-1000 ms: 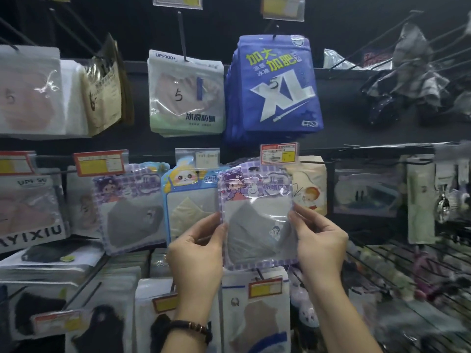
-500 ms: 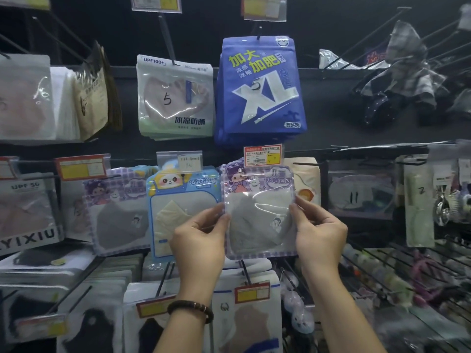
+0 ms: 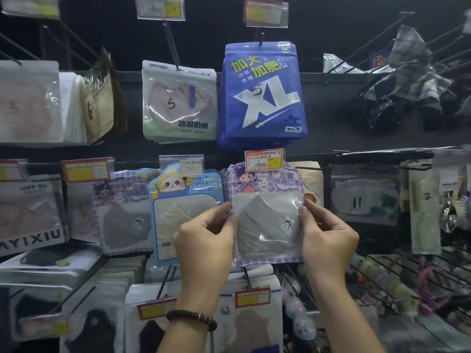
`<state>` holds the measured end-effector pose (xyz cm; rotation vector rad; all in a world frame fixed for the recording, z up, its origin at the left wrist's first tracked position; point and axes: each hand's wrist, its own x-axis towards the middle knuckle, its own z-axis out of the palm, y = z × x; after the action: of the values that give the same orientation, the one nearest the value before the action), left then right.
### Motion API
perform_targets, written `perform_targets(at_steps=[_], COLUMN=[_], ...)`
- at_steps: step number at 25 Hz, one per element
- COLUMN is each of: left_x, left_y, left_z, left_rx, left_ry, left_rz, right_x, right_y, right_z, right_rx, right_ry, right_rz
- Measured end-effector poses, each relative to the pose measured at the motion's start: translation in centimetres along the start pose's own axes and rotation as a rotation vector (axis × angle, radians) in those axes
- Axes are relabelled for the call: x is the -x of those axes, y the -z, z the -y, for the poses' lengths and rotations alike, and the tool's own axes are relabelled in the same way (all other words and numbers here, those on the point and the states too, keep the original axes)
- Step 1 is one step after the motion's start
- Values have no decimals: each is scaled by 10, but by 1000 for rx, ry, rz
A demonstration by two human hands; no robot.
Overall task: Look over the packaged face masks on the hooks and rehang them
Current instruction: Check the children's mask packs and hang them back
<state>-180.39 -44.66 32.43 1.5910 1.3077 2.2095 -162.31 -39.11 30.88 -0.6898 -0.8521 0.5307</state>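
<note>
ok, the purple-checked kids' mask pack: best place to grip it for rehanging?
Pinch the purple-checked pack by its side edges at mid-height, one from each side, as the left hand and right hand do. It is flat, thin and upright, so side grips likely leave the top header free for hanging.

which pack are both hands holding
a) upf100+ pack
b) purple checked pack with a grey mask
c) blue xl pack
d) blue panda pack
b: the left hand and right hand pinch the purple pack by its side edges.
</note>
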Motion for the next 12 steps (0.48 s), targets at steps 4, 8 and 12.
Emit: perform_targets(at_steps=[4, 8, 12], left_x=[-6, -2, -4], left_y=[0, 2, -2], left_z=[5, 6, 6], left_rx=[-29, -30, -74], left_ry=[76, 50, 59], left_rz=[22, 8, 28], right_x=[0, 1, -4], right_y=[-1, 0, 0], right_z=[5, 15, 11], right_rx=[60, 27, 85], right_ry=[-9, 54, 3], right_rz=[25, 13, 5])
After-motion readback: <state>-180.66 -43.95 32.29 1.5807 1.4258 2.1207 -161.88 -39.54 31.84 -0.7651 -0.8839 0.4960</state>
